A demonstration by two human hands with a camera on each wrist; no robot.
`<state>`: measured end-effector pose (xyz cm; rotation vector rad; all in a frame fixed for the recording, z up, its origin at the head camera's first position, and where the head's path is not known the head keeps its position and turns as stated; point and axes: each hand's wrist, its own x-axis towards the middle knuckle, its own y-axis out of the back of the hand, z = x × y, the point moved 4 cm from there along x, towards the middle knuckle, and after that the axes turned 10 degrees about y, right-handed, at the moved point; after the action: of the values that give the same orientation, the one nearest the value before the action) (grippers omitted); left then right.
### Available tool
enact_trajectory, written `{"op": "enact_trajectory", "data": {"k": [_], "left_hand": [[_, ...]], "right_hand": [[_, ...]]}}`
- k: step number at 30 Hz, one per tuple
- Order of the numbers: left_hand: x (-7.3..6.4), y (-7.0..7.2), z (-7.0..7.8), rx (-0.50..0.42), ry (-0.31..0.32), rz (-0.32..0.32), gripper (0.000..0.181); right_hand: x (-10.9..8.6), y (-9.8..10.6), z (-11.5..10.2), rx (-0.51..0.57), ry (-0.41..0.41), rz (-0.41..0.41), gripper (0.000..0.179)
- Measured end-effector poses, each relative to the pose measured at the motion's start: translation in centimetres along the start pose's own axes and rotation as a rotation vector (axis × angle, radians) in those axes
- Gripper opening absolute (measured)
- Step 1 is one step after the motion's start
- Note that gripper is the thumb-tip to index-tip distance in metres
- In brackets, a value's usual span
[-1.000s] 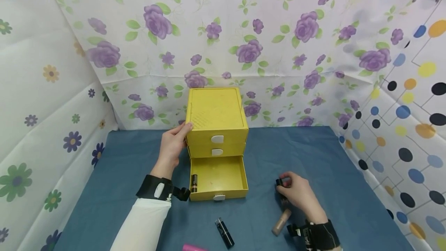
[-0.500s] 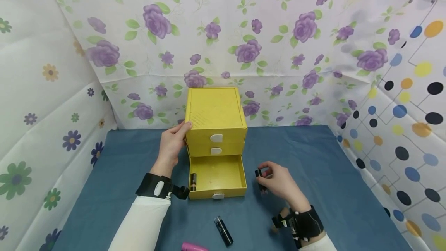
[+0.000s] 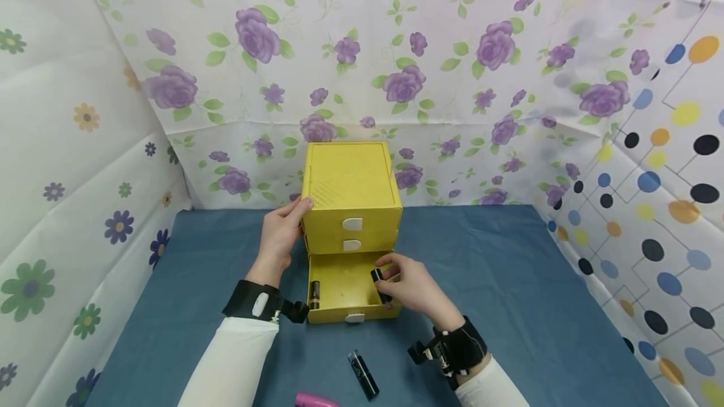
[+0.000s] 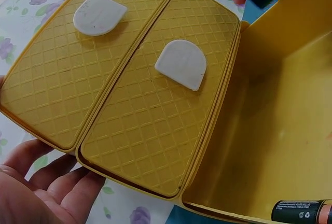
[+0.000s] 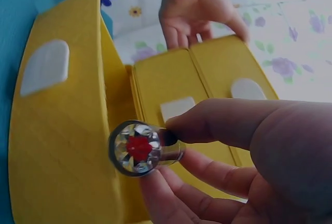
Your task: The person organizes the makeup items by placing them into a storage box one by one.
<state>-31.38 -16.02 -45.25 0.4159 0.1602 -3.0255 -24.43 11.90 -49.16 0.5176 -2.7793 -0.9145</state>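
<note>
A yellow drawer cabinet (image 3: pixel 351 174) stands at the back middle, its bottom drawer (image 3: pixel 345 287) pulled out. My left hand (image 3: pixel 276 238) grips the cabinet's left side, thumb on the top front edge. Over the right part of that drawer, my right hand (image 3: pixel 417 286) pinches a dark lipstick tube (image 3: pixel 377 276). In the right wrist view the lipstick (image 5: pixel 137 149) shows a clear faceted end, red inside, between thumb and fingers. Whether it touches the drawer floor is unclear. Another dark lipstick-like tube (image 4: pixel 295 211) lies along the drawer's left wall.
On the blue cloth in front of the drawer lies a black tube with a clear end (image 3: pixel 364 374). A pink object (image 3: pixel 315 400) is cut off by the bottom edge. Two upper drawers with white handles (image 3: pixel 352 224) are closed. Patterned cloths hang around.
My right hand has carried the lipstick leftward from the cloth to above the open drawer. A beige tube it left behind is now out of sight. The left hand has stayed in place.
</note>
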Motion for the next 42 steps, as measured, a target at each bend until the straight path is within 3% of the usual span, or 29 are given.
{"op": "enact_trajectory", "data": {"k": [9,16,29,42], "left_hand": [[0.0,0.0,0.2,0.004,-0.002,-0.007,0.067],[0.1,0.0,0.1,0.002,0.001,-0.005,0.067],[0.1,0.0,-0.2,0.027,-0.014,-0.012,0.065],[0.1,0.1,-0.3,0.023,-0.014,0.002,0.065]], "right_hand": [[2.0,-2.4,-0.2,0.104,0.018,-0.062,0.037],[2.7,-3.4,-0.4,0.136,0.005,-0.036,0.033],[3.0,-4.8,-0.7,0.149,0.0,0.002,0.034],[3.8,-7.0,-1.3,0.049,0.0,-0.011,0.034]]}}
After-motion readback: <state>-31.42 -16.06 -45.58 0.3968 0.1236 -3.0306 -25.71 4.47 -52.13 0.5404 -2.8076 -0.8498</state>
